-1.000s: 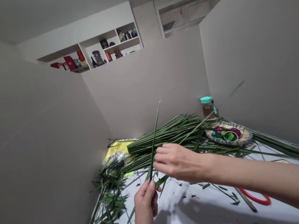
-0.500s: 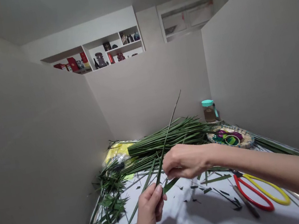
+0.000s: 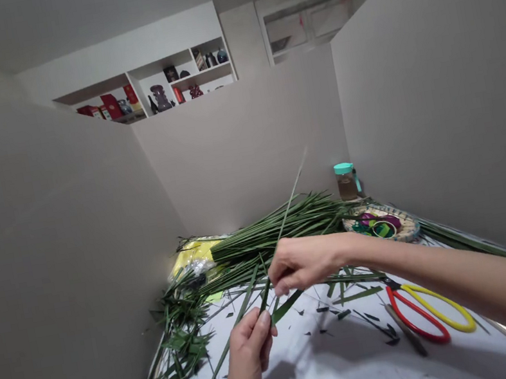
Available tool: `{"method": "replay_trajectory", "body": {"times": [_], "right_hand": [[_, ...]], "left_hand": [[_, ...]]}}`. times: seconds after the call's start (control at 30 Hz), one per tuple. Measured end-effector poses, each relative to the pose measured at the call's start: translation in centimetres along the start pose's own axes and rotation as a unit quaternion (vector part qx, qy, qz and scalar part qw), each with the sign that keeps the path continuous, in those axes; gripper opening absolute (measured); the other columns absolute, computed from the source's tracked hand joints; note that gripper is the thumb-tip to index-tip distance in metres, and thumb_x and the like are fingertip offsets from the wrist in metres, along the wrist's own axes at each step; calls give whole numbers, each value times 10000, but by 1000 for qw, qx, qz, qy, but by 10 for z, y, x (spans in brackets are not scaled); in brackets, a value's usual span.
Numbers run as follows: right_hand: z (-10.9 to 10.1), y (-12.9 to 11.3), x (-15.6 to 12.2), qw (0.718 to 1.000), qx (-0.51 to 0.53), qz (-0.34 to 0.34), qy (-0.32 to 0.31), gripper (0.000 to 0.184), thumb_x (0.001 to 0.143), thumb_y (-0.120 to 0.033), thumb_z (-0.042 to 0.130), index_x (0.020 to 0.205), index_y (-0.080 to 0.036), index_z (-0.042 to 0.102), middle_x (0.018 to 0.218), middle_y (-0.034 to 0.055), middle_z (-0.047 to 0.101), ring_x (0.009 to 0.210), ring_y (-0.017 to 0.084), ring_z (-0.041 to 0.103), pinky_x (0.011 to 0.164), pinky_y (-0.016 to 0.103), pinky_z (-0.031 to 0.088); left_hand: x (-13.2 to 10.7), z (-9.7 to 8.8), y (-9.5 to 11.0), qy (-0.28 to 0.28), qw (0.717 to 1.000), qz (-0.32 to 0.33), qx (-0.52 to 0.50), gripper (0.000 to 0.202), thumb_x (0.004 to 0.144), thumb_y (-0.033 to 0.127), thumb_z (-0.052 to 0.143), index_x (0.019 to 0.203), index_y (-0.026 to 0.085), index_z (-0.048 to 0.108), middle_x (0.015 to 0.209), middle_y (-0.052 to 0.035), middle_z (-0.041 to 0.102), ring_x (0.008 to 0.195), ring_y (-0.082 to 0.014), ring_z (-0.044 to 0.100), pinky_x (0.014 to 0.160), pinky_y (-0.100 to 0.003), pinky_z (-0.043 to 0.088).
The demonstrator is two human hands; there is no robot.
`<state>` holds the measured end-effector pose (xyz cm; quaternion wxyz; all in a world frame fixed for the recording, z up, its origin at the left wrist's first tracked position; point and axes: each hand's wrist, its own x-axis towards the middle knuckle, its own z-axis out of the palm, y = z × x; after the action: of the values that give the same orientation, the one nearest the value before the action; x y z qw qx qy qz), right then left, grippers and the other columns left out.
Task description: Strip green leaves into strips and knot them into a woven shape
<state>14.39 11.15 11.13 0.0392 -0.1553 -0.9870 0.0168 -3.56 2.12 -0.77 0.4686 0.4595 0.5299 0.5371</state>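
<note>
Between thumb and fingers, my left hand (image 3: 253, 340) pinches the lower ends of several long green leaf strips (image 3: 287, 305) that fan out from it. Just above and to the right, my right hand (image 3: 296, 265) is closed around one strip, whose thin tip (image 3: 295, 185) rises past the hand toward the back wall. The exact grip of the right fingers is partly hidden by the hand itself. Behind both hands lies a large bundle of green leaves (image 3: 283, 223).
Scissors with red and yellow handles (image 3: 442, 305) lie on the white table (image 3: 363, 372) beside a slim dark tool (image 3: 406, 331). Further back are a round woven tray (image 3: 409, 228) and a teal-lidded jug (image 3: 346, 185). Leaf scraps (image 3: 183, 349) pile at left. Grey partitions (image 3: 245, 145) enclose the table.
My right hand has shifted slightly up and left relative to my left hand, still on the strip. The whole view has moved a little; my left hand keeps its pinch.
</note>
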Motion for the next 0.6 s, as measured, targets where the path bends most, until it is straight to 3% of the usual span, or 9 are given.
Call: {"method": "replay_trajectory", "body": {"times": [0.13,0.23,0.37,0.47,0.6], "right_hand": [[11,12,1,997,-22,62,35,325,999,-306,487,845,-131,714,716,47,681,603,128,523,541,251,264],[21,4,-3,997,-48,62,21,237,935,-192,553,784,-115,718,722,95,699,603,159,544,535,284,209],[13,-4,-9,999,-29,16,-7,128,842,-155,639,738,-138,712,648,41,672,568,144,515,529,279,231],[3,6,-5,1000,13,5,5,181,925,-220,574,823,-161,712,645,-23,645,564,108,499,548,237,314],[6,22,-1,998,17,52,42,226,991,-258,509,918,-132,683,728,-10,656,639,117,563,615,236,396]], "left_hand": [[-3,-2,3,2,1000,1,-12,445,762,586,686,640,183,545,445,110,269,435,-63,142,456,-231,75],[2,-6,3,6,1000,-14,-21,459,745,599,691,636,188,520,457,119,259,437,-56,104,450,-226,59],[6,-7,2,3,999,-27,-29,470,712,607,711,606,192,518,426,135,212,423,-48,68,439,-228,57],[5,-4,1,-9,999,-27,-34,462,715,600,712,610,185,537,423,132,223,428,-50,65,442,-232,55],[3,-4,1,-14,999,-23,-39,448,738,586,701,627,181,544,442,117,265,439,-58,97,442,-229,68]]}}
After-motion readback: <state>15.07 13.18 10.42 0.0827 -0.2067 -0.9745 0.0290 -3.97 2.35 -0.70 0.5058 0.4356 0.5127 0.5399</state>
